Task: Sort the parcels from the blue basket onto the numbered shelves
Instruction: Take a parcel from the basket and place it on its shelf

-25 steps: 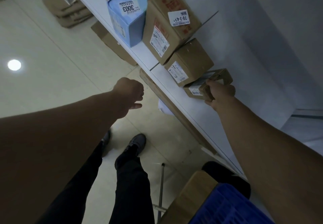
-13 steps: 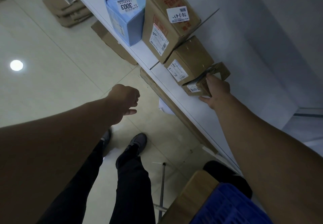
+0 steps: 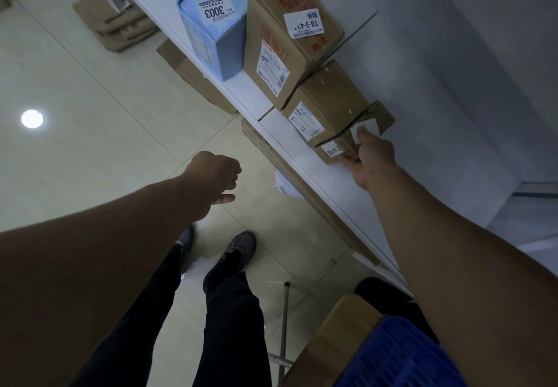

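Parcel (image 3: 335, 150) deeper under right hand (image 3: 374, 158)

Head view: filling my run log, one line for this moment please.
right hand grips small brown cardboard parcel on white shelf | left hand curled, empty | blue plastic basket lower right

I get a dim, bluish-grey feed; the only bright spot is a round glare (image 3: 32, 119) on the glossy floor (image 3: 90, 90); the arms (image 3: 75, 266) in the foreground are underexposed, nearly featureless; the wall (image 3: 453, 84) looks flat and a little noisy; the wide lens bows the shelf (image 3: 332, 193) edge and stretches the corners; mid-frame is sharp, where I can read the 3003 label (image 3: 215, 11).
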